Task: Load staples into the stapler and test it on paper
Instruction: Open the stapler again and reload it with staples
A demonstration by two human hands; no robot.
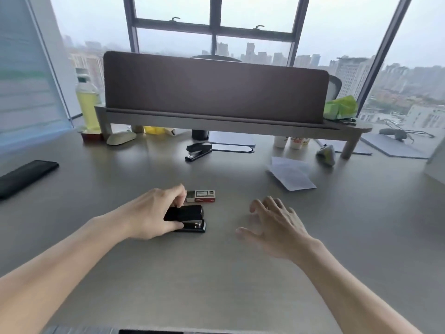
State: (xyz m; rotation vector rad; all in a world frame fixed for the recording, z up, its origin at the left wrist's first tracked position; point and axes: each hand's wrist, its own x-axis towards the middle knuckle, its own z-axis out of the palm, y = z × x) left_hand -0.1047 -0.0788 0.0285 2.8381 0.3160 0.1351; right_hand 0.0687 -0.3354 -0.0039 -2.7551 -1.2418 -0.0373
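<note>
Black stapler (190,219) gripped by left hand (154,213) fingers; right hand (277,227) seemingly spread, empty.

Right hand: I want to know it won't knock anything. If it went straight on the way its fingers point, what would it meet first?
Probably the staple box, up-left of the right hand; depth is unclear, so it could pass it.

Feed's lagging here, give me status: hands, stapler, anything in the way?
Left hand gripping stapler on desk. Right hand open, empty, hovering. Staple box just behind stapler, paper far right. Nothing between.
</note>
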